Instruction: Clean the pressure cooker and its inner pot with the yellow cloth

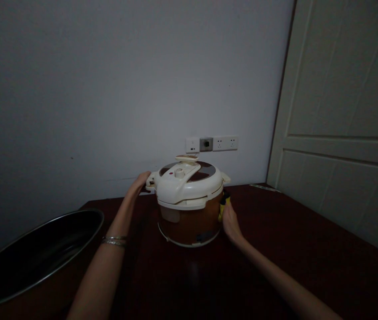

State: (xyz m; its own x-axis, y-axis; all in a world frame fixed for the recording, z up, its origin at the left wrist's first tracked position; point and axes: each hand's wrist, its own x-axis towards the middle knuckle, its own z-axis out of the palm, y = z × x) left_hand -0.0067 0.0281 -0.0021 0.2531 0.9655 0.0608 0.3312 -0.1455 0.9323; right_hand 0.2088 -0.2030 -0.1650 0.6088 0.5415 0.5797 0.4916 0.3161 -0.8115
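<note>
A white and brown electric pressure cooker (189, 222) stands upright on the dark red table, its white lid (175, 191) on. My left hand (141, 178) grips the cooker's handle on the left, its fingertips partly hidden behind it. Bracelets (114, 241) circle that wrist. On the right, my right hand (231, 222) is closed round a yellow and black cloth (223, 208) and presses it against the cooker's brown side. Part of the cloth is covered by the fingers.
A large dark pan (90, 218) with a shiny rim is at the lower left, close to my left forearm. Wall sockets (225, 143) sit behind the cooker. A pale panelled door (335, 155) borders the table (275, 231) on the right. A thin strip (264, 188) lies at the back edge.
</note>
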